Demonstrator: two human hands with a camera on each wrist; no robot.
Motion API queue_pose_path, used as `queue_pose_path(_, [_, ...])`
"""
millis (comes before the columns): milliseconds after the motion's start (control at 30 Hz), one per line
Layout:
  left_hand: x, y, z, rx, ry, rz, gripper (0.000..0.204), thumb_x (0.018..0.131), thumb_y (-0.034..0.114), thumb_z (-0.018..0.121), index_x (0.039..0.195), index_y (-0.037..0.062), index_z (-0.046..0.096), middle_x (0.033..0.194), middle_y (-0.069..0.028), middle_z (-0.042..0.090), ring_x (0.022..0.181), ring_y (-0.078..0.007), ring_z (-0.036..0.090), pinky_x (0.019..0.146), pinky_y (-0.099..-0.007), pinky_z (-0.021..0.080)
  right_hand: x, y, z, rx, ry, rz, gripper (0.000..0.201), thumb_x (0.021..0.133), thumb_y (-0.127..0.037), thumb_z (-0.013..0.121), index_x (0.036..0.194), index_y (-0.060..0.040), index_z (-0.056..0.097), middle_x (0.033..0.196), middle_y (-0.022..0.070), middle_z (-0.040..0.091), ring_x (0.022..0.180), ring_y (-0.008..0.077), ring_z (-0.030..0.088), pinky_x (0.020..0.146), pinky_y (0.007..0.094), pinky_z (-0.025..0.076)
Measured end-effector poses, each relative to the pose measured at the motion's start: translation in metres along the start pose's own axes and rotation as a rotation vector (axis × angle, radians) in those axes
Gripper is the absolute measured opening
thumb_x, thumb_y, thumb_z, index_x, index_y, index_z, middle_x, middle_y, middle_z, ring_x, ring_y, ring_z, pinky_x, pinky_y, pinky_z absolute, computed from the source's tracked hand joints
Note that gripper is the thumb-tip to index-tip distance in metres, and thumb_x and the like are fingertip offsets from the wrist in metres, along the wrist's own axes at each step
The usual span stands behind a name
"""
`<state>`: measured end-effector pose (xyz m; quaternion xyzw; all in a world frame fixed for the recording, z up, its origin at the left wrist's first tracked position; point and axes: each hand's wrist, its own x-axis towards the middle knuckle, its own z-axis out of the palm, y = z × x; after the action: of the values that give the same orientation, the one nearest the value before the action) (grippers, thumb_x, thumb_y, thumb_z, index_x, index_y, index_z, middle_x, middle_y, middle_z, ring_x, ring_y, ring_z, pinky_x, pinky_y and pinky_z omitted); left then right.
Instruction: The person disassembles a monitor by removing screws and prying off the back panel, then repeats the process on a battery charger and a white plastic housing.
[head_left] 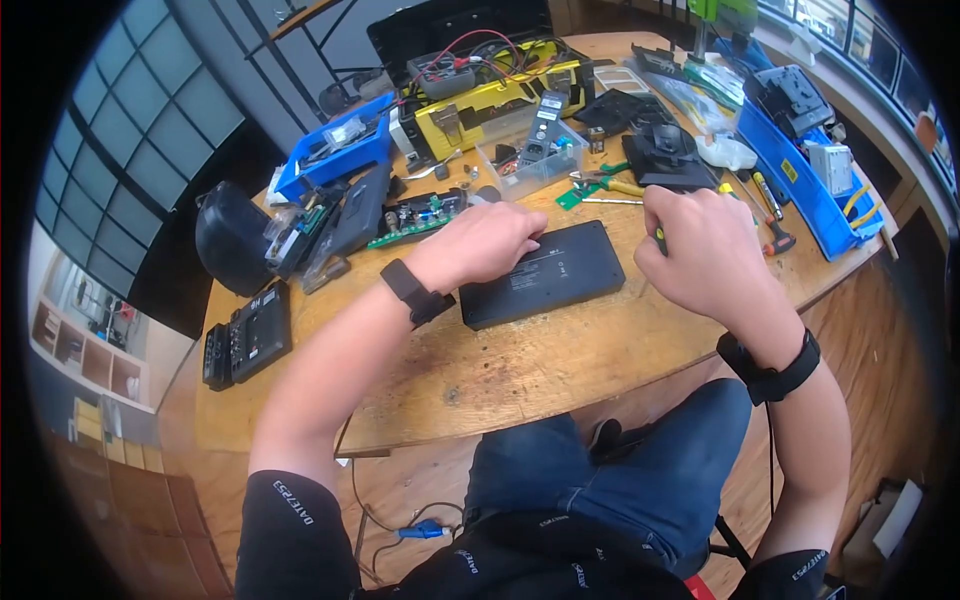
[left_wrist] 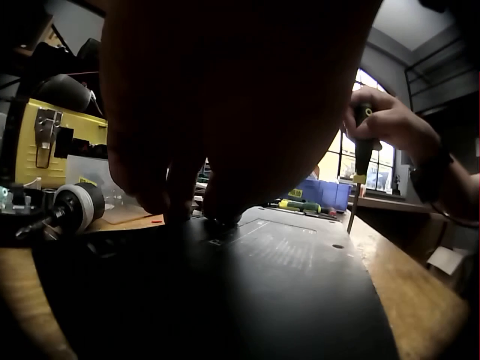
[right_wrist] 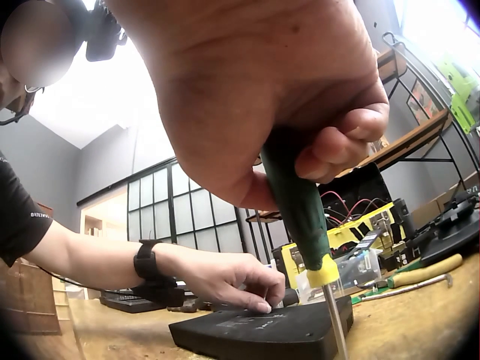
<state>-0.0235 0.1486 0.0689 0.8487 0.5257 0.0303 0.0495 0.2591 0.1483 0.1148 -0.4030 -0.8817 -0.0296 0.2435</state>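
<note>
Box [head_left: 575,268], black and flat, lies on the bench [head_left: 490,385] in front of the person, directly beneath the left grip [head_left: 485,240], printed side up. That hand's fingers bend down, their tips touching its top toward the left end; whether they also pinch something small, I cannot tell. Just beyond the box's right end is the right grip [head_left: 700,245], raised above it and closed round the green handle of a screwdriver [right_wrist: 300,206]. Its shaft points down close beside that end; whether the tip touches anything cannot be made out. Behind the box sit a green circuit board [head_left: 410,228], a clear bin [head_left: 550,165] and pliers [head_left: 610,183], with a yellow toolbox [head_left: 490,125] farther back. Blue bins stand on either side, the left one [head_left: 340,155] near the toolbox, the right one [head_left: 795,185] by the bench's edge.
</note>
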Motion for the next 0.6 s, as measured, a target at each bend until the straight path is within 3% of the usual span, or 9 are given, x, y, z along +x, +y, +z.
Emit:
queue_pose_path(200, [0.0016, -0.0002, 0.0024, 0.105, -0.021, 0.037, 0.018, 0.104, 0.019, 0.058, 0.104, 0.0009, 0.059, 0.098, -0.0194, 0.064, 0.096, -0.0419, 0.067, 0.083, -0.0517, 0.054, 0.0006, 0.0039, 0.0038, 0.019, 0.035, -0.012, 0.018, 0.078, -0.020, 0.067, 0.078, -0.0020, 0.067, 0.067, 0.0206, 0.068, 0.067, 0.0416, 0.070, 0.067, 0.0516, 0.056])
queue_pose_path(333, [0.0031, -0.0038, 0.0078, 0.119, 0.020, 0.070, 0.020, 0.104, 0.019, 0.058, 0.100, 0.0003, 0.061, 0.097, -0.0194, 0.064, 0.095, -0.0414, 0.067, 0.083, -0.0517, 0.054, 0.0000, 0.0045, 0.0048, 0.007, 0.024, -0.010, 0.014, 0.079, -0.018, 0.066, 0.084, -0.0048, 0.067, 0.070, 0.0189, 0.069, 0.073, 0.0398, 0.070, 0.067, 0.0506, 0.052])
queue_pose_path(600, [0.0098, -0.0096, 0.0006, 0.045, 0.068, 0.042, 0.027, 0.103, 0.023, 0.060, 0.092, -0.0007, 0.065, 0.094, -0.0195, 0.068, 0.094, -0.0403, 0.067, 0.084, -0.0515, 0.053, 0.0020, 0.0029, 0.0045, 0.026, 0.023, 0.007, 0.017, 0.079, -0.019, 0.066, 0.083, -0.0029, 0.069, 0.072, 0.0216, 0.070, 0.074, 0.0415, 0.072, 0.069, 0.0507, 0.055])
